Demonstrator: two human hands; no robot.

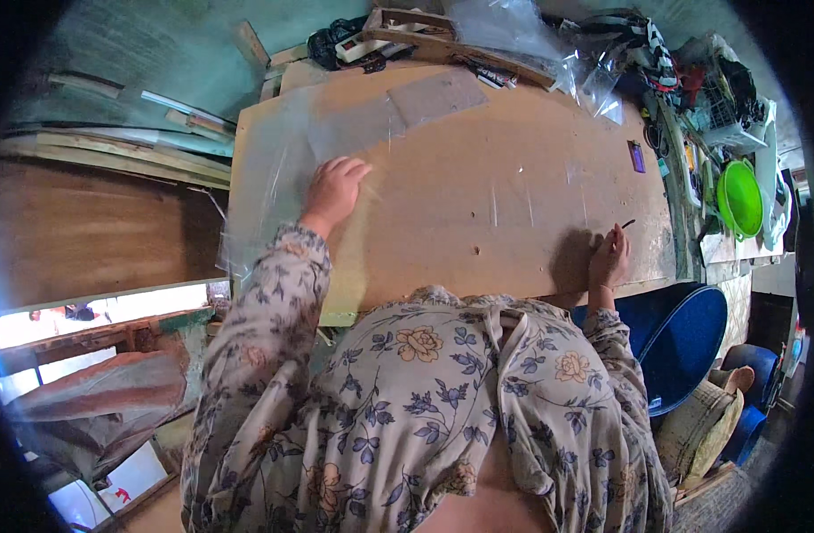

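A brown board (460, 169) lies flat before me, covered by a clear plastic sheet (274, 151) that overhangs its left edge. My left hand (333, 189) presses palm-down on the sheet near the board's left side, fingers together. My right hand (610, 258) rests at the board's near right edge and pinches a small dark slim tool (627, 224) whose tip points away from me. A grey rectangular piece (438, 96) lies under the sheet at the far middle.
Wooden frame pieces (442, 40) and crumpled clear plastic (531, 35) sit at the far edge. A small purple object (636, 156) lies far right. A green bowl (740, 197) and clutter stand to the right, a blue round seat (682, 342) lower right, wooden planks (114, 155) left.
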